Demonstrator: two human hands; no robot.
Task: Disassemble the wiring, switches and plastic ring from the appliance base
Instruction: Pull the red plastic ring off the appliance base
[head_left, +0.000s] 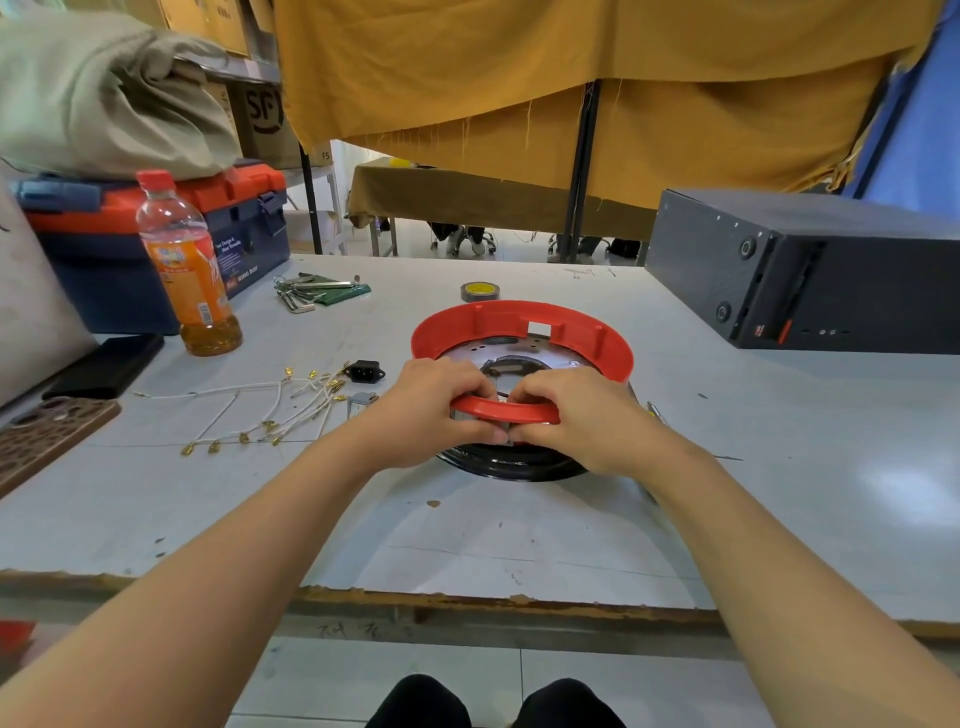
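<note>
1. Table (519, 545): white top with a chipped near edge; the person's knees show below it.
2. Left hand (431, 402): fingers curled over the near edge of the red ring, thumb under it, gripping it.
3. Right hand (576, 415): grips the same near edge just beside the left hand, fingers curled over the top, thumb below. The two thumbs nearly meet under the ring.
4. Ring (519, 325): red plastic, sitting on the base, tilted, with its near edge held by both hands and its far side showing a square notch.
5. Base (511, 462): black and round, on the table directly under the hands; a shiny metal plate with holes shows through the ring.
6. Wires (260, 410): white leads with brass terminals, loose on the table left of the base, apart from it.
7. Socket (365, 371): small black plug part lying at the right end of the wires; a small grey part lies just nearer.
8. Phone (47, 439) in a patterned case at the left edge, a black flat case behind it.
9. Bottle (187, 270): upright, red cap, orange drink, low level.
10. Hex keys (311, 291) and a tape roll (479, 291) farther back.
11. Toolbox (156, 228), blue and orange, behind the bottle, with cloth on top.
12. Black box (810, 270) at far right.
</note>
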